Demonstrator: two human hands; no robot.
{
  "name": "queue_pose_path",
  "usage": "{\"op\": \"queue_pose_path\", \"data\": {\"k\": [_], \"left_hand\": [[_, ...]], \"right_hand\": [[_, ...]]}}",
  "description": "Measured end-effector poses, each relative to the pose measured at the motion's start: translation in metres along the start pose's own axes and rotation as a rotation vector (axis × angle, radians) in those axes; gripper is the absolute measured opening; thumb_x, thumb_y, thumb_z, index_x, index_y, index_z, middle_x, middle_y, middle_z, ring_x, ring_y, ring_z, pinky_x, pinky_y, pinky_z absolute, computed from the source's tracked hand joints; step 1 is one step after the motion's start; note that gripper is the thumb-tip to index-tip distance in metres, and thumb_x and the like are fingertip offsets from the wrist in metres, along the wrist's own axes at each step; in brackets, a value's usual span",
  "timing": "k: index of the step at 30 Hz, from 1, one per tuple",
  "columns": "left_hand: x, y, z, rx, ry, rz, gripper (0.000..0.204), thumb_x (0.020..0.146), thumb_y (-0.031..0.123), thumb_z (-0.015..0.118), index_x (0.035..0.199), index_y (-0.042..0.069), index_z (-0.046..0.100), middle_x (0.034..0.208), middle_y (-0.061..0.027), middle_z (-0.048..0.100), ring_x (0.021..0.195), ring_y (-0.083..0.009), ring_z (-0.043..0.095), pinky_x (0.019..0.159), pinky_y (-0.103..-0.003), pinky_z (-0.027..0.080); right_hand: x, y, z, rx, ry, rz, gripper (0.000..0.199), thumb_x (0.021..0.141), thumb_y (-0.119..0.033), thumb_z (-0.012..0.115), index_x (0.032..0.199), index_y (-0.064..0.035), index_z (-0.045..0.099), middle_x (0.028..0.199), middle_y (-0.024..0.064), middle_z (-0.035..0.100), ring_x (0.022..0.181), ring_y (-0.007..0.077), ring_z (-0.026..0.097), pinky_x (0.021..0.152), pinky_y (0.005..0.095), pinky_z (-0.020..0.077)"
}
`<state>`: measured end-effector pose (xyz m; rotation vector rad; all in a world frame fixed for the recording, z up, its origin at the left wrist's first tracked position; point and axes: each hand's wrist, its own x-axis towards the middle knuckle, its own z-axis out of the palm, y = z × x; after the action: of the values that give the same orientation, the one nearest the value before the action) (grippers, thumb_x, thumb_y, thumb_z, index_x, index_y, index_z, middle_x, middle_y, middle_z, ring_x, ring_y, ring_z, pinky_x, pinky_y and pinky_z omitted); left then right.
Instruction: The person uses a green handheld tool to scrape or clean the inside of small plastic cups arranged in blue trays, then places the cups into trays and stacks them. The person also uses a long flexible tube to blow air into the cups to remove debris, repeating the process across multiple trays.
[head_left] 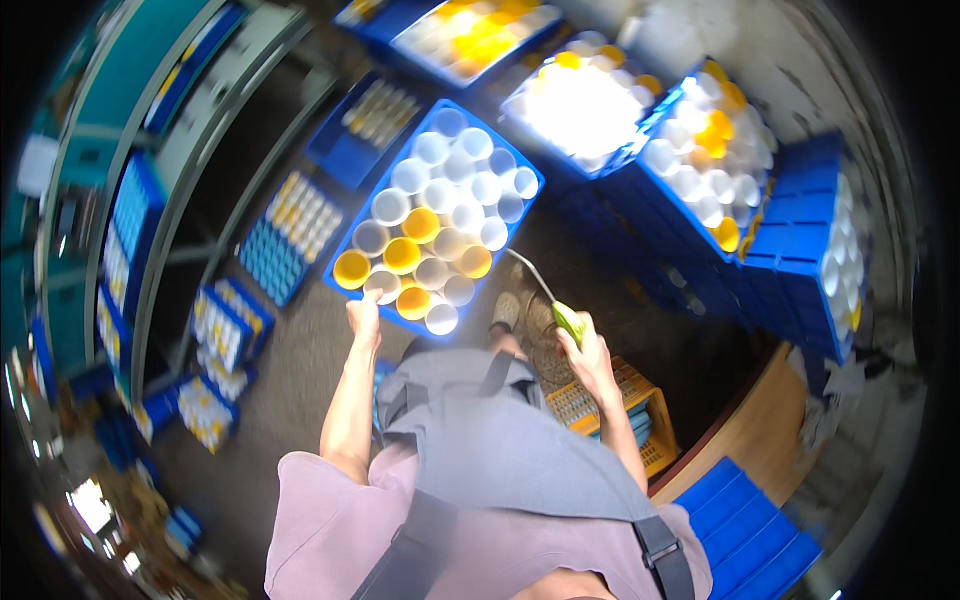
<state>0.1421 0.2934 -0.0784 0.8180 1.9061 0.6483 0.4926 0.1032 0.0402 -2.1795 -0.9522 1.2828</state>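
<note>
My left hand point(363, 314) reaches forward and grips the near edge of a blue crate point(345, 250), its fingers by a white cup. The crate is packed with round white and yellow cups point(440, 225) standing mouth up. My right hand point(585, 350) is closed on the green handle of a thin metal tool point(545, 292), whose curved shaft points up and left toward the crate's near right side. My grey apron point(480, 430) and pink sleeves fill the lower middle of the view.
More blue crates of white and yellow cups point(700, 150) are stacked ahead and to the right. A yellow slatted crate point(620, 400) sits by my right leg. Blue trays point(290, 235) lie on the dark floor to the left beside green shelving point(120, 120). Blue empty crates point(745, 520) lie at lower right.
</note>
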Motion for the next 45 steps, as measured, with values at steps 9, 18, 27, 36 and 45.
{"op": "queue_pose_path", "data": {"k": [9, 18, 27, 36, 45], "left_hand": [[-0.113, -0.064, -0.061, 0.462, 0.333, -0.098, 0.039, 0.078, 0.026, 0.068, 0.095, -0.009, 0.069, 0.1, -0.0326, 0.067, 0.104, -0.0463, 0.063, 0.094, -0.048, 0.047], [-0.105, -0.15, -0.142, 0.454, 0.221, -0.103, 0.042, 0.078, 0.032, 0.071, 0.081, -0.01, 0.069, 0.09, -0.0312, 0.068, 0.094, -0.0459, 0.066, 0.089, -0.049, 0.047], [-0.109, -0.187, -0.195, 0.275, 0.088, -0.05, 0.045, 0.077, 0.032, 0.072, 0.077, -0.013, 0.067, 0.076, -0.0279, 0.069, 0.077, -0.0401, 0.069, 0.076, -0.046, 0.049], [-0.144, -0.196, -0.183, 0.248, 0.153, 0.019, 0.045, 0.077, 0.032, 0.074, 0.075, -0.012, 0.066, 0.073, -0.0276, 0.068, 0.071, -0.0372, 0.07, 0.07, -0.046, 0.049], [-0.188, -0.193, -0.147, 0.287, 0.209, 0.019, 0.042, 0.076, 0.032, 0.073, 0.082, -0.009, 0.069, 0.084, -0.0293, 0.068, 0.085, -0.0421, 0.069, 0.077, -0.047, 0.051]], "right_hand": [[-0.038, -0.086, 0.122, -0.656, -0.35, -0.697, 0.041, 0.089, -0.03, 0.062, 0.115, -0.0017, 0.047, 0.066, 0.0182, 0.064, 0.06, 0.0388, 0.064, 0.055, 0.0482, 0.0513], [-0.051, -0.081, 0.152, -0.799, -0.266, -0.576, 0.036, 0.093, -0.035, 0.06, 0.104, -0.0017, 0.049, 0.072, 0.0247, 0.066, 0.068, 0.0422, 0.066, 0.06, 0.0507, 0.0525], [-0.04, -0.094, 0.128, -0.86, 0.123, -0.318, 0.039, 0.091, -0.035, 0.061, 0.107, -0.0002, 0.056, 0.083, 0.0253, 0.069, 0.082, 0.0413, 0.068, 0.073, 0.0485, 0.0542], [-0.026, -0.109, 0.096, -0.815, 0.069, -0.429, 0.043, 0.093, -0.043, 0.058, 0.11, -0.0037, 0.055, 0.092, 0.0246, 0.069, 0.09, 0.0431, 0.066, 0.077, 0.0505, 0.0524], [-0.053, -0.071, 0.068, -0.801, -0.038, -0.622, 0.044, 0.092, -0.041, 0.061, 0.108, -0.0008, 0.055, 0.083, 0.0254, 0.068, 0.081, 0.0421, 0.068, 0.071, 0.0501, 0.0537]]}}
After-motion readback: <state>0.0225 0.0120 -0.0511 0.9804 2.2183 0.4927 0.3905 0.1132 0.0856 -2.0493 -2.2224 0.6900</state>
